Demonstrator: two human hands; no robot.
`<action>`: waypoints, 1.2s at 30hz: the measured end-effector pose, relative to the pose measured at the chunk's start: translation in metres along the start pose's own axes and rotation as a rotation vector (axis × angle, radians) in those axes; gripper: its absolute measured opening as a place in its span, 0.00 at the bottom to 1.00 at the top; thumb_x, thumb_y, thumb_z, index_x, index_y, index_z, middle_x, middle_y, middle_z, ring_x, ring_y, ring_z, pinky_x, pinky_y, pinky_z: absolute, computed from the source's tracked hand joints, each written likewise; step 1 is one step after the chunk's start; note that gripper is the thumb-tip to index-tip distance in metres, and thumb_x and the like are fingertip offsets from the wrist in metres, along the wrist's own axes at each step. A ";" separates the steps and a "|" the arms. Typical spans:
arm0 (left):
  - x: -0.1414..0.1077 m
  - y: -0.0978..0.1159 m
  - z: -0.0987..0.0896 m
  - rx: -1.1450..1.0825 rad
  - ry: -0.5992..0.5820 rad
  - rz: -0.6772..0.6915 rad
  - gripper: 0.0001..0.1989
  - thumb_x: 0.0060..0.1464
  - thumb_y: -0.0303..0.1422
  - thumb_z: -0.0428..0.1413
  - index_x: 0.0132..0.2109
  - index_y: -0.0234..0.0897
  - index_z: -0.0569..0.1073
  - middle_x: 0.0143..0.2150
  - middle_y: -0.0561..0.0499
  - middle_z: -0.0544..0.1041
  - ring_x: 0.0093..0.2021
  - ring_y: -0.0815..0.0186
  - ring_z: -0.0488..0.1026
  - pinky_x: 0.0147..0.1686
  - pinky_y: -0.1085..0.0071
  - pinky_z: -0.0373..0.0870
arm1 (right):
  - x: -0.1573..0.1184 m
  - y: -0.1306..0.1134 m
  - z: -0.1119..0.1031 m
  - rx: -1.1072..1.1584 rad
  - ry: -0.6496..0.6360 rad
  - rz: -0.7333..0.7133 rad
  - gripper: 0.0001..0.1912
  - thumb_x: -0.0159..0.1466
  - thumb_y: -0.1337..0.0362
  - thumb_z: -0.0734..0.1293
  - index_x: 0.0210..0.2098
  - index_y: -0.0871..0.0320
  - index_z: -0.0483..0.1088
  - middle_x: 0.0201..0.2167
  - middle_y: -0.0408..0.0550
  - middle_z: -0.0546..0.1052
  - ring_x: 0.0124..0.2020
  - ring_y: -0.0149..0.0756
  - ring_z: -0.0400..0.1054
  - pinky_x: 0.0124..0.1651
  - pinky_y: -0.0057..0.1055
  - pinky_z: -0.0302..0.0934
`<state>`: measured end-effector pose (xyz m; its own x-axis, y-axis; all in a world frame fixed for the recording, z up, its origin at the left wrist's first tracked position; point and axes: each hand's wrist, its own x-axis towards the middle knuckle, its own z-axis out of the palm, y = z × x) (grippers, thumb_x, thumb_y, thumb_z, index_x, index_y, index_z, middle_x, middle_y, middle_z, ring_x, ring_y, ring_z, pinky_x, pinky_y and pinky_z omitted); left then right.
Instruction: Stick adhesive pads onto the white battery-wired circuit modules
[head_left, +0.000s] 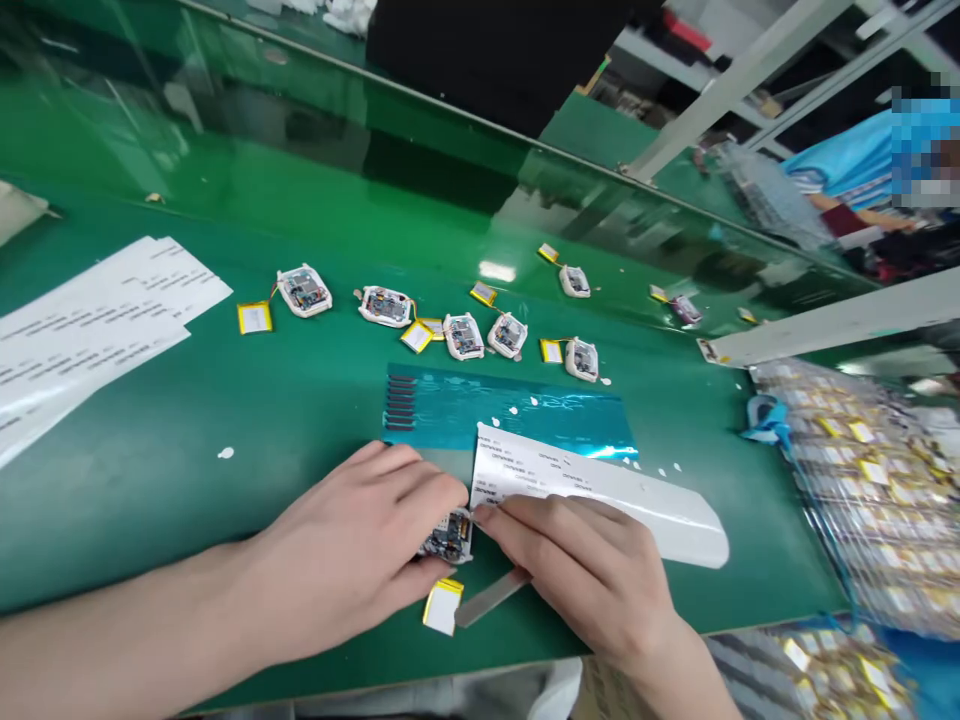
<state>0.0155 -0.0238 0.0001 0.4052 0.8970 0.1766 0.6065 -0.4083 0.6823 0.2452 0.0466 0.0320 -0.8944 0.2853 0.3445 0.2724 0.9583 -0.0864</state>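
Green desk (315, 420), small circuit board in a white case (454, 538) near its near edge, around mid-width. My left hand (360, 540) is closed on the case from the left, thumb on the near side, fingers on the far side. My right hand (585, 560) is nearly shut, thumb and index pinched at the case's right side; can't tell if anything sits between the tips. Same hand grips a flat metal strip (491, 598), end poking out toward the battery (443, 607), which lies just nearer the desk's near edge than the case. White sticker sheet (652, 510) partly under my right hand, blue film (442, 410) beyond. More boards with batteries (304, 290) scattered toward the far edge, paper sheets (97, 320) at the left edge.
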 end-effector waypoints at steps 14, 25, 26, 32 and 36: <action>0.001 0.000 0.003 0.014 0.042 0.034 0.11 0.59 0.30 0.64 0.43 0.40 0.68 0.40 0.55 0.76 0.43 0.61 0.71 0.43 0.64 0.62 | 0.006 -0.014 0.010 0.031 -0.029 0.150 0.17 0.74 0.73 0.56 0.43 0.59 0.76 0.32 0.48 0.82 0.28 0.31 0.75 0.31 0.27 0.68; 0.004 0.000 0.001 0.031 0.072 0.096 0.14 0.55 0.30 0.69 0.39 0.39 0.70 0.38 0.55 0.76 0.40 0.62 0.71 0.41 0.64 0.61 | -0.001 -0.015 0.001 -0.022 -0.074 0.123 0.15 0.73 0.73 0.59 0.51 0.62 0.76 0.40 0.53 0.84 0.34 0.36 0.79 0.35 0.29 0.72; 0.004 0.000 0.001 0.033 0.078 0.095 0.13 0.56 0.30 0.68 0.40 0.39 0.70 0.38 0.55 0.76 0.41 0.62 0.71 0.41 0.64 0.61 | -0.003 -0.015 0.001 0.000 -0.054 0.159 0.15 0.73 0.73 0.60 0.53 0.61 0.76 0.41 0.53 0.84 0.36 0.37 0.79 0.37 0.29 0.72; 0.003 0.000 0.002 0.044 0.106 0.115 0.09 0.59 0.30 0.66 0.40 0.38 0.72 0.38 0.55 0.77 0.40 0.62 0.71 0.41 0.64 0.60 | -0.020 -0.024 0.002 0.277 0.415 0.661 0.22 0.77 0.54 0.57 0.41 0.54 0.80 0.36 0.50 0.77 0.36 0.39 0.74 0.33 0.33 0.68; 0.000 0.000 0.003 0.062 0.120 0.119 0.05 0.62 0.30 0.64 0.41 0.37 0.74 0.40 0.54 0.78 0.41 0.62 0.72 0.41 0.63 0.60 | -0.026 -0.033 0.002 0.516 0.432 0.757 0.32 0.76 0.44 0.54 0.31 0.56 0.79 0.23 0.47 0.74 0.22 0.36 0.68 0.22 0.31 0.60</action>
<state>0.0178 -0.0240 -0.0017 0.3938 0.8542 0.3394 0.6020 -0.5187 0.6071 0.2591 0.0075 0.0243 -0.3169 0.8886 0.3317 0.4369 0.4472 -0.7805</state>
